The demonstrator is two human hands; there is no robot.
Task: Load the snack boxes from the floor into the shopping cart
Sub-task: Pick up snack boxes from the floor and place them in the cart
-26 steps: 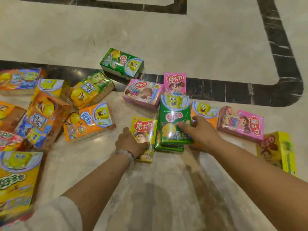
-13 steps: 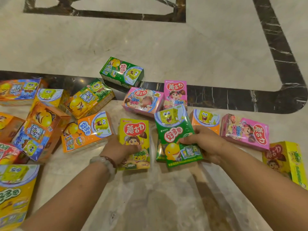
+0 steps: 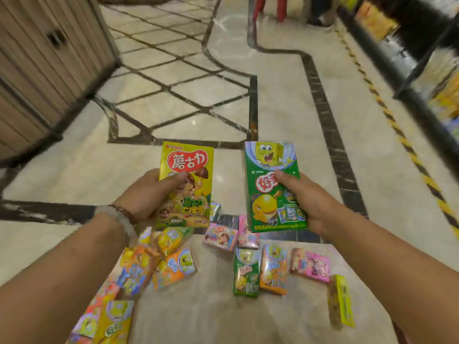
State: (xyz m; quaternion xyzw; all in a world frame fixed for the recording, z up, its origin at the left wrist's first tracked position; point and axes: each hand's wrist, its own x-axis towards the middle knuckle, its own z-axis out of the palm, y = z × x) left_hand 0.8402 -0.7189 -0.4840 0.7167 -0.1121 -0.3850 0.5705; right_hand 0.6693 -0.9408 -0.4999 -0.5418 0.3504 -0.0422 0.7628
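Left hand point(image 3: 146, 192) is gripping the yellow snack box point(image 3: 187, 180) by its left edge, thumb curled across the front face, box upright and lifted clear of the floor point(image 3: 74, 175). Right hand point(image 3: 308, 202) is gripping the green snack box point(image 3: 268, 170) by its right edge, thumb pressing on the front, also upright and off the floor. The 2 held boxes are sitting side by side, not touching. Remaining snack boxes point(image 3: 273, 266) are lying scattered on the floor below both hands, along the dark inlay strip point(image 3: 330, 135). Beaded bracelet point(image 3: 121, 214) is sitting on the left wrist. Shopping cart is out of frame.
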